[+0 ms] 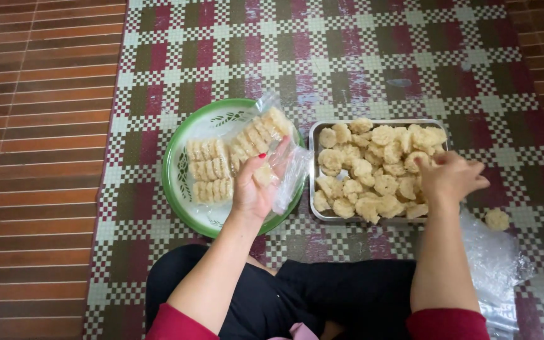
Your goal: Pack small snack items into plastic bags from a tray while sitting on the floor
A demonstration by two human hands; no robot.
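A: Status, near to far?

B: Closest to you: your lap, black trousers (322, 296), red sleeves (442, 324) at both arms. Loose clear plastic (495, 264) lies on the mat by your R forearm.

A: L hand?

B: Your left hand (253, 189) is up over the green-rimmed plate (181, 189), palm toward cam, fingers curled round a clear bag (278, 157). The bag holds a row of pale round cakes (259, 135) stacked on edge; 1 more cake sits low in the bag against your palm.

A: R hand?

B: Your right hand (451, 176) is over the near R part of the metal tray (315, 135), back of hand to cam, fingers bent down into the pile. Can't tell if it has a cake pinched, fingertips hidden.

A: Tray contents?

B: Heap of loose cakes (373, 170), same kind, fills most of it. Tray is just R of the plate, nearly touching.

A: Plate?

B: 3 packed rows (209, 170) lie on its L half, side by side.

A: Else?

B: 1 stray cake (497, 219) on the mat, R of the tray. All sits on a checked mat (347, 56); wood-look floor (39, 126) beyond, L.
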